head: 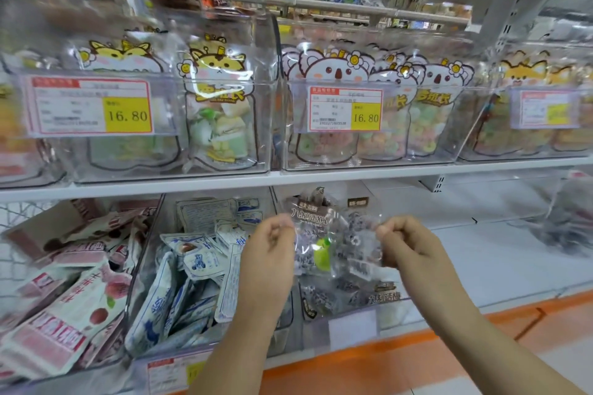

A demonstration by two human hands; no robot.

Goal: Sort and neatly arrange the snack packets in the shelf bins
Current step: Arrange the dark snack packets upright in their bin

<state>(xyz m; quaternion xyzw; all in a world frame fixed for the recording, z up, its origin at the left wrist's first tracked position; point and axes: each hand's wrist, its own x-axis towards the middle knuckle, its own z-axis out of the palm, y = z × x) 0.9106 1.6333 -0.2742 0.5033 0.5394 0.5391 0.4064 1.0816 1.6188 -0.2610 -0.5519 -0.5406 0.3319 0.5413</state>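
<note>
Item: one clear plum-candy packet (333, 244), held upright above the lower-shelf bin (349, 324). My left hand (272, 250) pinches its left edge; my right hand (406, 245) pinches its right. Blue-white packets (192, 269) in neighbouring bin.

held packet (333, 240): clear bag, brown header, dark wrapped candies and a green bit inside, upright, side edges pinched by left hand (272, 244) and right hand (407, 244)
matching packets (349, 295): a few flat in right bin (351, 329), just below
blue-white packets (192, 266): jumbled, middle bin (160, 353)
pink packets (64, 298): messy heap, left bin (64, 383)
</note>
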